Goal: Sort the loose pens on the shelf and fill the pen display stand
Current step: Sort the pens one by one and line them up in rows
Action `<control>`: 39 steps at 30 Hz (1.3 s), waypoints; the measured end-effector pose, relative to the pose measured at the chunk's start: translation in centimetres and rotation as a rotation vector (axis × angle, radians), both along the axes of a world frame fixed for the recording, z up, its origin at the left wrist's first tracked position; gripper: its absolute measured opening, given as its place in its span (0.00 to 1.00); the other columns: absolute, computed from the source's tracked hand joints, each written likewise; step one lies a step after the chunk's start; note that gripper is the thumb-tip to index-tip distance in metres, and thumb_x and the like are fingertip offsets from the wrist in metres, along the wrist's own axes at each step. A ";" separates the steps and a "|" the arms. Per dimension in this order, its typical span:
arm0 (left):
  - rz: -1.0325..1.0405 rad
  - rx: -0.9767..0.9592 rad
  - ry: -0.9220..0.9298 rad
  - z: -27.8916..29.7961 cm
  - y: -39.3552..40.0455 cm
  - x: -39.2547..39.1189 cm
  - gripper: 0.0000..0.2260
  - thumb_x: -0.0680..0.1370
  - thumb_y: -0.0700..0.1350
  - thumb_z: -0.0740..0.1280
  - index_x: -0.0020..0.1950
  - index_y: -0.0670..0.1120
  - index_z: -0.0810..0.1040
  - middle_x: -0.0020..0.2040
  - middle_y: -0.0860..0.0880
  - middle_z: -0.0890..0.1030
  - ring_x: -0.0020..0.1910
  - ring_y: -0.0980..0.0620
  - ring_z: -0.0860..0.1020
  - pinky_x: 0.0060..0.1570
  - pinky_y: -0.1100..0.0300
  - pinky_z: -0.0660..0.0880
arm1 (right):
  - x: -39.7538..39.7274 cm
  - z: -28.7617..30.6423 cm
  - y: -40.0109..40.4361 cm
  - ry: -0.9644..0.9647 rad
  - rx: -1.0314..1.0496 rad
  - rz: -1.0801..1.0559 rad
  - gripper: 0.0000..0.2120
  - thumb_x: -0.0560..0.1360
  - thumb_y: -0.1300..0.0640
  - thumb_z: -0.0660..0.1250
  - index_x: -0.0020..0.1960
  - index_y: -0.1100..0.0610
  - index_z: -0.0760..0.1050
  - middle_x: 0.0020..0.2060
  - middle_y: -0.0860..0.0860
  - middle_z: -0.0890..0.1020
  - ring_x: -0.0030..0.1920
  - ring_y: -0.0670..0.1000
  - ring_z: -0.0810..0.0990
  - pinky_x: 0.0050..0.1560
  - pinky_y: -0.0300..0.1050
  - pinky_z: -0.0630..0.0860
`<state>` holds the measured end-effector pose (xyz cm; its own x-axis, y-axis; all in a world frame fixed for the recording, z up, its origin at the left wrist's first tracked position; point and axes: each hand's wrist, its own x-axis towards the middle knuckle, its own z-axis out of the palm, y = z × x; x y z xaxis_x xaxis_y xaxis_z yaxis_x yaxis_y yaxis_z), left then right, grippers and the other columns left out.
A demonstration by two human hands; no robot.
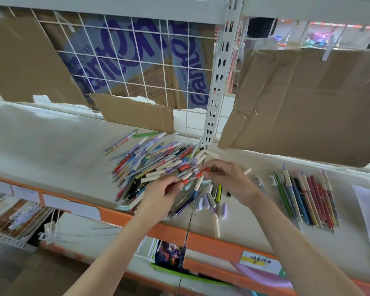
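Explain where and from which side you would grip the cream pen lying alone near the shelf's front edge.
Grip the cream pen at mid-barrel, coming from above with fingers on its two long sides. It lies flat, nearly front to back, apart from the pile, with bare shelf on both sides, so a top pinch probably suits best.
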<state>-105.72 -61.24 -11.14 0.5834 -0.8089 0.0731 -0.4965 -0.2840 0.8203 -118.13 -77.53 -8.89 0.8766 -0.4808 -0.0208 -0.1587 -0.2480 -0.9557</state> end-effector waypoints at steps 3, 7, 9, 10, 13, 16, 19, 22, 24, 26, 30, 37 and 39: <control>0.014 -0.029 -0.043 0.0 -0.1 -0.1 0.05 0.78 0.41 0.65 0.47 0.49 0.80 0.40 0.58 0.78 0.40 0.64 0.75 0.40 0.74 0.68 | 0.0 -0.2 0.6 -0.037 0.055 0.014 0.06 0.76 0.67 0.65 0.49 0.60 0.78 0.33 0.42 0.81 0.33 0.37 0.76 0.36 0.28 0.70; 0.087 -0.149 -0.231 0.6 -0.5 -1.0 0.06 0.75 0.35 0.68 0.48 0.41 0.83 0.39 0.52 0.80 0.39 0.53 0.78 0.41 0.63 0.73 | -0.1 -0.4 1.0 -0.086 0.212 -0.064 0.05 0.76 0.69 0.63 0.47 0.63 0.77 0.31 0.50 0.81 0.33 0.47 0.76 0.33 0.34 0.73; 0.085 -0.209 -0.308 0.9 -0.8 -1.3 0.07 0.73 0.31 0.68 0.47 0.38 0.83 0.41 0.46 0.82 0.39 0.51 0.78 0.42 0.61 0.74 | -0.2 -0.4 1.0 -0.085 0.302 -0.094 0.06 0.76 0.68 0.63 0.45 0.62 0.77 0.30 0.50 0.82 0.36 0.51 0.77 0.34 0.35 0.75; 0.075 -0.216 -0.321 0.9 -0.8 -1.4 0.07 0.72 0.30 0.68 0.47 0.37 0.83 0.41 0.46 0.82 0.39 0.51 0.77 0.41 0.63 0.73 | -0.2 -0.4 1.0 -0.087 0.332 -0.099 0.06 0.76 0.68 0.63 0.45 0.62 0.77 0.30 0.50 0.82 0.36 0.52 0.77 0.34 0.35 0.75; 0.036 -0.127 -0.171 0.5 -1.0 -1.2 0.05 0.76 0.35 0.66 0.46 0.40 0.82 0.37 0.51 0.79 0.37 0.55 0.75 0.37 0.71 0.68 | -0.2 -0.2 1.0 -0.107 0.345 -0.119 0.04 0.76 0.65 0.65 0.44 0.61 0.78 0.30 0.51 0.82 0.35 0.50 0.77 0.34 0.35 0.75; 0.028 -0.044 0.027 0.2 -1.7 -1.1 0.09 0.79 0.41 0.62 0.44 0.41 0.79 0.31 0.53 0.74 0.31 0.56 0.70 0.33 0.66 0.64 | 0.3 -0.5 1.6 -0.190 0.382 -0.189 0.04 0.76 0.61 0.66 0.44 0.61 0.78 0.32 0.50 0.82 0.34 0.46 0.77 0.37 0.35 0.74; -0.001 -0.048 0.044 0.2 -2.3 -1.6 0.13 0.81 0.44 0.60 0.39 0.42 0.76 0.28 0.54 0.73 0.27 0.60 0.69 0.31 0.67 0.63 | 0.6 -1.2 2.2 -0.225 0.403 -0.251 0.03 0.76 0.61 0.65 0.44 0.58 0.77 0.33 0.49 0.78 0.37 0.47 0.74 0.40 0.38 0.72; -0.083 0.009 0.042 -0.1 -2.4 -1.7 0.12 0.80 0.48 0.61 0.41 0.46 0.79 0.32 0.53 0.79 0.30 0.57 0.74 0.34 0.63 0.69 | -0.1 -1.2 1.2 -0.181 0.277 -0.324 0.05 0.77 0.60 0.65 0.42 0.57 0.75 0.30 0.48 0.76 0.33 0.47 0.71 0.34 0.38 0.68; -0.099 0.049 -0.025 -0.5 -2.3 -1.4 0.08 0.79 0.47 0.62 0.47 0.47 0.80 0.39 0.54 0.81 0.37 0.57 0.77 0.40 0.64 0.71 | -1.1 -0.8 -0.3 -0.128 0.098 -0.386 0.06 0.77 0.59 0.65 0.41 0.55 0.74 0.27 0.45 0.75 0.28 0.44 0.69 0.32 0.37 0.66; -0.096 0.037 -0.069 -0.7 -2.3 -1.2 0.06 0.78 0.44 0.64 0.51 0.47 0.81 0.43 0.55 0.81 0.41 0.60 0.77 0.41 0.71 0.70 | -2.2 -0.7 -1.8 -0.013 -0.149 -0.442 0.05 0.77 0.56 0.66 0.42 0.52 0.73 0.26 0.43 0.75 0.26 0.41 0.70 0.30 0.33 0.65; -0.123 0.018 -0.155 -0.8 -2.7 -1.3 0.06 0.78 0.42 0.65 0.51 0.47 0.80 0.45 0.56 0.81 0.40 0.66 0.75 0.40 0.76 0.68 | -4.8 -2.1 -3.3 0.230 -0.417 -0.493 0.08 0.77 0.57 0.66 0.54 0.54 0.69 0.32 0.49 0.76 0.33 0.46 0.74 0.34 0.35 0.69; -0.162 0.042 -0.302 -1.3 -3.2 -1.7 0.05 0.76 0.39 0.67 0.51 0.44 0.80 0.47 0.49 0.81 0.43 0.55 0.78 0.45 0.65 0.74 | -7.7 -4.0 -3.5 0.525 -0.591 -0.484 0.11 0.78 0.57 0.60 0.58 0.60 0.73 0.52 0.56 0.76 0.50 0.59 0.76 0.48 0.49 0.74; -0.125 0.037 -0.324 -1.4 -3.1 -1.2 0.05 0.76 0.38 0.67 0.50 0.44 0.79 0.47 0.50 0.79 0.43 0.56 0.76 0.42 0.71 0.70 | -8.3 -3.7 -3.9 0.564 -0.608 -0.521 0.10 0.78 0.59 0.59 0.58 0.60 0.73 0.56 0.58 0.75 0.52 0.60 0.76 0.50 0.51 0.74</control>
<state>-106.93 -64.33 -12.54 0.4314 -0.8780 0.2074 -0.7621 -0.2316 0.6046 -126.43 -81.42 -12.59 0.4892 -0.8721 0.0076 -0.7821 -0.4425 -0.4388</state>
